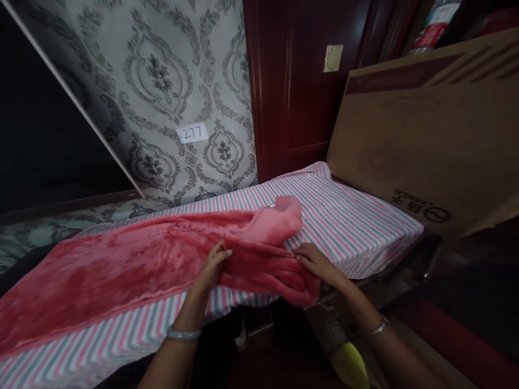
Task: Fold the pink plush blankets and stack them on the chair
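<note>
Here, a red plush blanket point(133, 259) gathered between the left hand point(214, 261) and the right hand point(317, 261)

The blanket stretches along a pink, white and grey striped sheet point(352, 221), spread flat toward the left side and bunched into folds near the middle, where its front edge hangs over the side. The left forearm rises steeply from the bottom, a pale bangle point(184, 333) around it; the hand's thumb and fingers are closed together on a fold. The right forearm slants in from the lower right, wearing a silver bracelet point(379, 326); its fingers bend over the bunched cloth and clamp it, knuckles up. Both wrists are close to the sheet's front edge. Behind stand grey damask wallpaper point(160, 75) with a card point(192, 133) reading "277", a dark red wooden panel point(284, 97) and, at right, a large cardboard carton point(425, 129)
</note>
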Motion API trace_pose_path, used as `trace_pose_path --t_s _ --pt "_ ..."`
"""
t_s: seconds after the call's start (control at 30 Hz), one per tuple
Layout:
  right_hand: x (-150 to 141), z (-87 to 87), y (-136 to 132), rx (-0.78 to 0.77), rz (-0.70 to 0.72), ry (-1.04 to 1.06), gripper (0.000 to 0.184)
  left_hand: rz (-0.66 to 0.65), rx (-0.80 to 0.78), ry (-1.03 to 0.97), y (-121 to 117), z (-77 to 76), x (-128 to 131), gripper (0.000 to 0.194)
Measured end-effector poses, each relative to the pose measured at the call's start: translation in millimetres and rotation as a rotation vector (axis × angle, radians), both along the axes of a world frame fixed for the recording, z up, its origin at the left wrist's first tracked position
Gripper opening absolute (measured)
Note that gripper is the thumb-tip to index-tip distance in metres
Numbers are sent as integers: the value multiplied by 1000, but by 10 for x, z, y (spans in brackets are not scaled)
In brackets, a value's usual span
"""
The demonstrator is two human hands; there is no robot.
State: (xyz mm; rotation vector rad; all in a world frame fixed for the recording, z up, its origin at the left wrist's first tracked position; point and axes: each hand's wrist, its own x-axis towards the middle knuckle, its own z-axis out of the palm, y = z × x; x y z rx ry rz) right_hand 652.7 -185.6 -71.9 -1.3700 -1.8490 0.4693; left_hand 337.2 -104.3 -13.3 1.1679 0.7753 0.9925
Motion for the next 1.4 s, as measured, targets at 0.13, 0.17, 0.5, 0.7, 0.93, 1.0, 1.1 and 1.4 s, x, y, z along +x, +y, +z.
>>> trace_pose_path --t_s 0.13,0.17,0.5,0.7,0.93,1.0,1.1,1.4 --pt "-91 23 3 21 102 58 19 93 -53 88 -17 92 28 55" --pt "-117 54 -11 24 96 84 18 147 -36 127 -20 122 40 55" --pt "383 1740 -160 685 -400 -134 20 308 90 -42 -186 589 251 41" --pt "390 1891 1161 355 -332 -327 29 309 -69 -209 -294 476 421 42" --pt "124 1086 2188 -306 -272 -440 6 257 -340 -154 -76 56 448 44" --pt "108 951 2272 -386 -235 -429 5 246 -438 -135 -17 -7 435 45" --pt "93 784 2313 -447 -178 -392 9 192 -517 -171 37 -75 417 45" --pt "231 770 2102 -130 -280 -286 17 305 -281 -257 94 75 463 43"
